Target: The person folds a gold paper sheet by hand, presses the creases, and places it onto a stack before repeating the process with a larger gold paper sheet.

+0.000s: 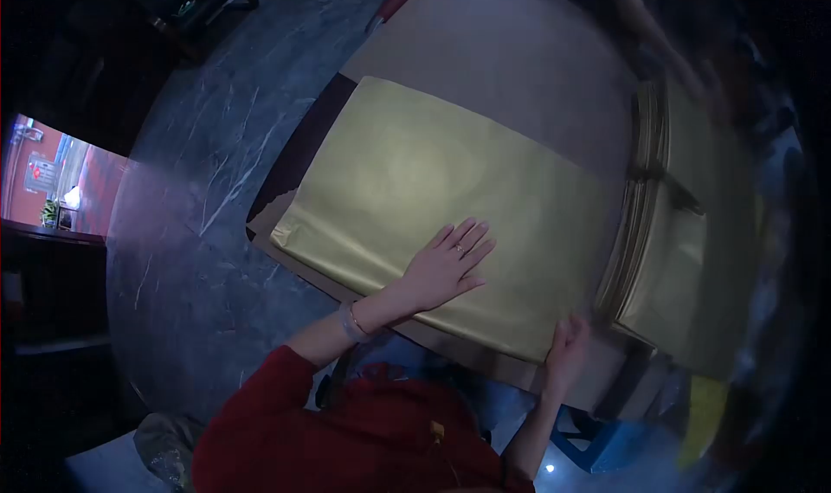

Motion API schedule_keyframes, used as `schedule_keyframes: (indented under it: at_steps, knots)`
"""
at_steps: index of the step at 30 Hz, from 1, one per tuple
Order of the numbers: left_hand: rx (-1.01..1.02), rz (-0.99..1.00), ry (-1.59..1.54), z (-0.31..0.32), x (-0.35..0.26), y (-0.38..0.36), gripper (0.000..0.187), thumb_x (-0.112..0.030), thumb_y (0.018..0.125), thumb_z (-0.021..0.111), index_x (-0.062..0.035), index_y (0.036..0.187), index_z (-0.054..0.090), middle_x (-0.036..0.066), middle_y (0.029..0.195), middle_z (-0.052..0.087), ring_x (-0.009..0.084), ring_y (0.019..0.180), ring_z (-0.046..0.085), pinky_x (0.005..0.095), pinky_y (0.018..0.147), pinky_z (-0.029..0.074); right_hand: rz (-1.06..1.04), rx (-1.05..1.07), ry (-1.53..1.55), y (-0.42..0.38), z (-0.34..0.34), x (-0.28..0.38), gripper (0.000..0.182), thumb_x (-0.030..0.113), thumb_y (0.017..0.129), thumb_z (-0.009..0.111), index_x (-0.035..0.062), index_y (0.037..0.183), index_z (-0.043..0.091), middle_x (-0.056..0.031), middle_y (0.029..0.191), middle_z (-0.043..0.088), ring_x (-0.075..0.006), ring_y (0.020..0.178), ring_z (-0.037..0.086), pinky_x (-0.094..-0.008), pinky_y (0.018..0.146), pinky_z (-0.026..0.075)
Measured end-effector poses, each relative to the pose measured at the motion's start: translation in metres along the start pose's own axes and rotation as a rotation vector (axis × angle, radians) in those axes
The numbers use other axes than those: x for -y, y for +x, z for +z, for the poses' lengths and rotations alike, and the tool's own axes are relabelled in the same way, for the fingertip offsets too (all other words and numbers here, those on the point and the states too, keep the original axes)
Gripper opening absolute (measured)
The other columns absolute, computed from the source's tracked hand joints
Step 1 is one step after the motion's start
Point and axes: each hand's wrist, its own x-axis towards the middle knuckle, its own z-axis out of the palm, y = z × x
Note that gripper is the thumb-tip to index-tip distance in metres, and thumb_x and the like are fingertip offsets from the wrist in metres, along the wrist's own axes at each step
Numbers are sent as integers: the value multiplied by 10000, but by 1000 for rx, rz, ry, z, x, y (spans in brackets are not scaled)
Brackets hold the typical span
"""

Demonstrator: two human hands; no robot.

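A large sheet of gold paper (433, 164) lies on the cardboard-topped table, with a folded or rolled near edge. My left hand (446, 268) rests flat on it, fingers spread, a ring on one finger. At the paper's near right corner is my right hand (568, 341), its fingers curled and slightly blurred. Whether it pinches the paper's edge is not clear. To its right lies a thick stack of folded gold paper (675, 259), with a dark band across it.
Brown cardboard (511, 43) covers the table beyond the gold sheet. Another person's arm (658, 38) reaches in at the upper right. A blue stool (597, 445) stands below the near edge. Grey marbled floor (208, 147) spreads to the left.
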Motion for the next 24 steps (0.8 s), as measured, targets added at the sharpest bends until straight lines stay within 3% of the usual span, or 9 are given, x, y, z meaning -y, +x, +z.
schedule_keyframes:
  at_steps: [2,5,13,17,24]
  knots:
    - [5,-3,-1,-2,-1,-1,634,-457,908,510,-119,1423,363,117,1522,254,297,1408,220,447,1122,225,-43,-31,-22,0,-2,4,306,219,920,583,47,1170,544,-152,936,631,-274,814,608,-367,729,476]
    - [12,-5,14,-1,-1,-1,632,-458,910,506,-120,1424,361,115,1523,253,295,1410,216,446,1124,221,121,89,21,0,-10,17,310,224,921,583,48,1173,544,-158,940,629,-283,815,606,-379,711,471]
    - [-3,9,12,2,-1,-1,627,-454,920,490,-116,1429,348,126,1523,243,306,1406,215,449,1121,216,-40,-32,109,-2,3,-6,328,241,921,576,57,1192,545,-165,961,624,-268,809,606,-379,703,467]
    - [25,1,6,-2,-2,-1,632,-447,919,491,-112,1433,338,129,1525,239,310,1407,214,460,1118,220,-7,75,35,-2,-9,2,335,234,929,559,56,1211,534,-167,1011,619,-267,840,612,-378,716,469]
    - [32,-13,19,-3,-3,-2,657,-446,900,522,-123,1440,331,118,1532,228,315,1409,212,458,1111,236,5,58,125,-1,-5,-1,328,228,938,544,59,1220,534,-156,851,641,-255,751,622,-371,692,481]
